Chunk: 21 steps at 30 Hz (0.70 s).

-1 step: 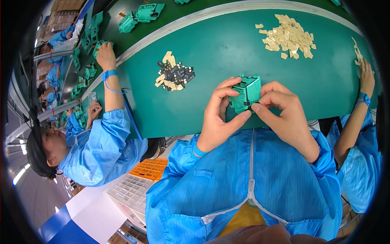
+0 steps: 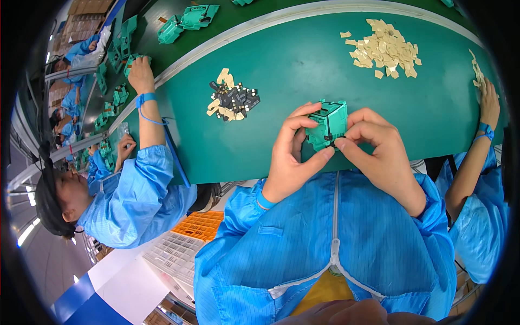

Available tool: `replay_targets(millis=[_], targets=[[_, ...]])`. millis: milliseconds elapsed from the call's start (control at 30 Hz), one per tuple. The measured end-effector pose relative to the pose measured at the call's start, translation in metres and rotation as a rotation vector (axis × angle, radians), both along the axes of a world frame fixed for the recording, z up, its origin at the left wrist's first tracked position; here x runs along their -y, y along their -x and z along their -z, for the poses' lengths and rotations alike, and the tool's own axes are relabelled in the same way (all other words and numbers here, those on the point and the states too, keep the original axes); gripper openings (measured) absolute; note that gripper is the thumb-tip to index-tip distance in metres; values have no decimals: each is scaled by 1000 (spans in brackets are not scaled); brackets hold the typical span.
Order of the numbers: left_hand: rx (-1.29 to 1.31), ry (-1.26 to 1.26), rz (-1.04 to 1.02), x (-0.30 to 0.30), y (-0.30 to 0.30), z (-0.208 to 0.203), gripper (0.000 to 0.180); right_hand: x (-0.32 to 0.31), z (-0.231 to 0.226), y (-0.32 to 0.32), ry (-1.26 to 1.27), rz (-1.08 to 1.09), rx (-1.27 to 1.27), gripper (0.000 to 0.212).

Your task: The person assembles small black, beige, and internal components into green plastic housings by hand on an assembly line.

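Between my two hands, over the near part of the bench, is a green plastic housing [image 2: 331, 120] with black parts along its edges. My left hand [image 2: 294, 154] grips its left side, fingers curled at the far corner and thumb at the near corner. On the other side, my right hand [image 2: 382, 151] is closed on the housing, with index finger bent against it and thumb tip pressed on a small black part at the near lower edge. What that thumb covers is hidden.
On the green bench [image 2: 271, 59] lie a heap of small black pieces with cream tabs [image 2: 234, 100] and a pile of cream pieces [image 2: 385, 50]. Beyond the pale rail [image 2: 238, 33] sit more green housings [image 2: 199, 17]. Co-workers' arms reach in at left [image 2: 149, 122] and right [image 2: 487, 114].
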<state>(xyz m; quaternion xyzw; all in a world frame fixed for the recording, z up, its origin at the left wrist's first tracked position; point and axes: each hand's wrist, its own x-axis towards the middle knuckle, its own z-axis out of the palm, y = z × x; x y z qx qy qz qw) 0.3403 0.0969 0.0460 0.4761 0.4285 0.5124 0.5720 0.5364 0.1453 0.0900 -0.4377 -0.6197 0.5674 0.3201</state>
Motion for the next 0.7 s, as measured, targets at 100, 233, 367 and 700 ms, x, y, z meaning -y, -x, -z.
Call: replay_targets(millis=[100,233,367,700], targets=[[14,-11,-3,-1,0,1,54,0,0,2,-48,-2,18,11],[-6,-17,-18,-4,-1,1,55,-1,-2,5,-103,-4,63,13],[-25,-18,-33,-4,-3,0,56,0,-2,6,-118,0,88,14],[-41,-4,-80,-5,-7,-4,55,0,-4,8,-190,-19,130,17]])
